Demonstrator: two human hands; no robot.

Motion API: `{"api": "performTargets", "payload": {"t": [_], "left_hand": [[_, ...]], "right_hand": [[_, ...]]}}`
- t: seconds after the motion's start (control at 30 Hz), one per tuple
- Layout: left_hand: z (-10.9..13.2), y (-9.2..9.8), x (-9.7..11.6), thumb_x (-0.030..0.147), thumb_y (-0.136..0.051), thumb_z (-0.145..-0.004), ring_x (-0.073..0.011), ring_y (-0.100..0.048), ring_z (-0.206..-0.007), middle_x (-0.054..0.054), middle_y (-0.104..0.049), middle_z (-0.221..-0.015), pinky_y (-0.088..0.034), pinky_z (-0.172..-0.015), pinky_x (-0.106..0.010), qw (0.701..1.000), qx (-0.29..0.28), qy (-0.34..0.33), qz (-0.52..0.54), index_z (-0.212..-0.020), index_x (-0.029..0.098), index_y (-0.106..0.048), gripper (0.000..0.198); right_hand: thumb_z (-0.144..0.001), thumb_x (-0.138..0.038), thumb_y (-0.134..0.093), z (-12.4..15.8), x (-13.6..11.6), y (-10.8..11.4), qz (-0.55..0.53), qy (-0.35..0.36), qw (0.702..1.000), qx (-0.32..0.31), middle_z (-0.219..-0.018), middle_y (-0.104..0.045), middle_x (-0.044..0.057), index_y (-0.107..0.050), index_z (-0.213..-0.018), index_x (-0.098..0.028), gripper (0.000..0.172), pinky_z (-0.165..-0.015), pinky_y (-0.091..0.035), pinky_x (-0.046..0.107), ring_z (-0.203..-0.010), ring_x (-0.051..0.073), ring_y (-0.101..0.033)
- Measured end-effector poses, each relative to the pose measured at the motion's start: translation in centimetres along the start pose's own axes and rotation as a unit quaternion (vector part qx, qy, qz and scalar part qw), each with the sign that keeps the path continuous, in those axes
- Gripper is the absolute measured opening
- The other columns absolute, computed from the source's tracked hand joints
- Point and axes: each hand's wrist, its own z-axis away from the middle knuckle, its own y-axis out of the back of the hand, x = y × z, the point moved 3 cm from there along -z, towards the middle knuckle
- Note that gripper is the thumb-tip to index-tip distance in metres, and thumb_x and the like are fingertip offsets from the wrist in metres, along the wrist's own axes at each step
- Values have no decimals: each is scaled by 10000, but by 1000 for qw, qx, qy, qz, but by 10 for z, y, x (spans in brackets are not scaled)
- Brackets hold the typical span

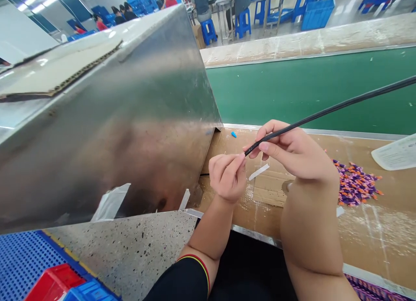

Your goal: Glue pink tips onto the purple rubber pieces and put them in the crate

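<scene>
Black, slender cable (338,105), gently curved, pinched by left hand (228,177) and right hand (294,153).

Two bare hands, one left hand (228,177) and one right hand (302,156), hold one black cable (325,112). To the left is one metal housing (156,101) bearing one cardboard sheet (65,73) on top and two pieces of white tape (111,202) low down. The tabletop has one blue bit (234,134), one white strip (259,172) and, to the right, one heap of purple-and-orange pieces (357,184), too many to count. Near left are one red bin (53,281) and one blue bin (92,292); far off, one blue crate (317,14) and at least four blue stools (208,31).
</scene>
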Motion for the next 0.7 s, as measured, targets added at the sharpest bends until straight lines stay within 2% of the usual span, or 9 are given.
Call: {"api": "performTargets", "payload": {"t": [0.17, 0.3, 0.37, 0.5, 0.6, 0.7], "left_hand": [[-4, 7, 7, 178, -738, -1076, -155, -688, -840, -46, -786, -910, -585, -761, -314, 1000, 16, -7, 11, -1087, 193, -761, 29], [-4, 7, 6, 199, -729, -1087, -153, -702, -835, -51, -792, -920, -592, -774, -319, 1000, 14, 2, 21, -1101, 189, -768, 43], [-4, 6, 4, 234, -724, -1101, -144, -710, -800, -44, -793, -905, -599, -755, -308, 998, 9, 27, 48, -1136, 185, -773, 78], [-3, 6, -5, 322, -735, -1109, -129, -729, -745, -16, -802, -878, -599, -673, -265, 983, -24, 134, 120, -1153, 207, -787, 134], [-2, 9, -9, 303, -693, -1130, -141, -795, -807, -30, -832, -931, -647, -721, -266, 972, -62, 180, 137, -1176, 213, -809, 154], [2, 16, -14, 331, -777, -1078, -139, -801, -848, -43, -842, -991, -676, -777, -264, 973, -71, 189, 115, -1195, 202, -814, 178]], "right_hand": [[-945, -690, -862, 2, -6, -2, -26, -11, 999, -23, -952, -853, 80, -650, -1021, -264, 482, -661, -626, 331, -867, 240, -827], [-947, -687, -865, 1, -7, -3, -33, -6, 999, -17, -906, -841, 66, -659, -1015, -262, 477, -662, -631, 322, -852, 234, -834], [-922, -708, -879, -1, -5, -4, -27, -8, 1000, 7, -871, -830, 53, -669, -1003, -260, 501, -673, -646, 324, -828, 227, -832], [-861, -726, -921, -7, -2, -8, -4, 3, 997, 80, -808, -805, 21, -695, -964, -249, 538, -682, -674, 325, -751, 204, -816], [-856, -700, -936, -11, 0, -11, 8, 26, 990, 140, -804, -815, 11, -699, -936, -250, 515, -665, -683, 314, -722, 192, -815], [-889, -719, -900, -12, 1, -11, 22, 47, 979, 195, -805, -825, 14, -698, -924, -267, 496, -659, -691, 320, -735, 199, -827]]}}
